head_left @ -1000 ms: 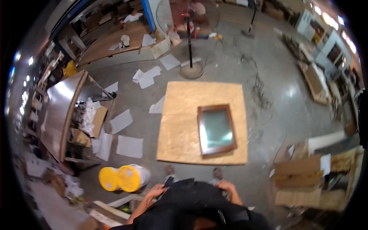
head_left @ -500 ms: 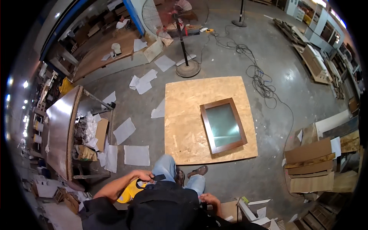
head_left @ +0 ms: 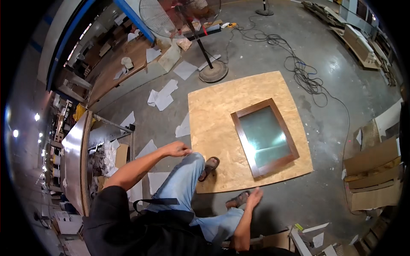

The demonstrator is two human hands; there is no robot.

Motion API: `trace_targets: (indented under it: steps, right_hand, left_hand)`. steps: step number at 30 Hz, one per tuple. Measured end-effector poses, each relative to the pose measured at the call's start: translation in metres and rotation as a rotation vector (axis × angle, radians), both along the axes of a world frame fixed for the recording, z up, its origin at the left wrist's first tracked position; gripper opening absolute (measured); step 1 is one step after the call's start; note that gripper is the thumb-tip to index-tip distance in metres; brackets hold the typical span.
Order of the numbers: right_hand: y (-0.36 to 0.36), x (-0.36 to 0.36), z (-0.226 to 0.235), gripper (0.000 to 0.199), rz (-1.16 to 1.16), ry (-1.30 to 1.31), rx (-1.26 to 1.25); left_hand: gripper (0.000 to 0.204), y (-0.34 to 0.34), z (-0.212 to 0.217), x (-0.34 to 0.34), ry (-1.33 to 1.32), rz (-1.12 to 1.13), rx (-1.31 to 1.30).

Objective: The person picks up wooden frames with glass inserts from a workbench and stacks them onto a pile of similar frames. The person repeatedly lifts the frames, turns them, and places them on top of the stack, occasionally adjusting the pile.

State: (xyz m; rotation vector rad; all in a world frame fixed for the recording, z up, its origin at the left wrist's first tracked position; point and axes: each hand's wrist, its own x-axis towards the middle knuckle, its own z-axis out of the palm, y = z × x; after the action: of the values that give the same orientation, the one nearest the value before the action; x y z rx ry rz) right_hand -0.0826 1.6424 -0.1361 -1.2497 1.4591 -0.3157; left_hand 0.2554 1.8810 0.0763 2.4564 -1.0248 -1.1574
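A brown wood-framed glass panel (head_left: 268, 138) lies on a large, square wooden board (head_left: 213, 111) on the floor. Above my bent left knee is my left hand (head_left: 178, 149), its fingers loosely bent and holding nothing. My right hand (head_left: 255, 197) hangs just short of the board's front edge, below the panel's near corner; it is empty, fingers loosely stretched. Neither hand touches the panel. My left sandaled foot (head_left: 209, 169) stands on the board, while the right one (head_left: 238, 199) is at its front edge. A black strap (head_left: 160, 201) lies across my left thigh.
Beyond the board stands a pedestal fan (head_left: 213, 71), with tangled black cable (head_left: 299, 66) to its right. White sheets (head_left: 164, 94) litter the floor at left, near a metal-topped table (head_left: 74, 158). Cardboard pieces (head_left: 371, 166) are stacked at right; scraps lie at lower right.
I have stepped forward, my left foot coming onto the board. Both hands have moved forward from my waist, and the left has let go of the black strap. A yellow item there is out of sight.
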Motion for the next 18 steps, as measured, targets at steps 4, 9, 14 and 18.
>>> trace_targets:
  steps: [4,9,14,18]
  right_hand:
    - [-0.066,0.014,-0.125,0.073,-0.252,-0.09,-0.146]
    - [-0.062,0.045,-0.146,0.066,-0.444,-0.69,0.283]
    - [-0.035,0.072,-0.19,0.06,-0.272,-0.594,-0.326]
    - [-0.031,0.098,-0.218,0.061,-0.416,-0.457,-0.587]
  left_hand:
    - [0.049,-0.108,-0.109,0.086,-0.2,-0.102,-0.261]
    - [0.075,-0.162,-0.286,0.201,-0.52,0.272,-0.512]
    - [0.074,-0.237,-0.368,0.217,0.192,0.186,-0.666]
    - [0.055,-0.246,-0.415,0.216,0.105,0.207,-0.92]
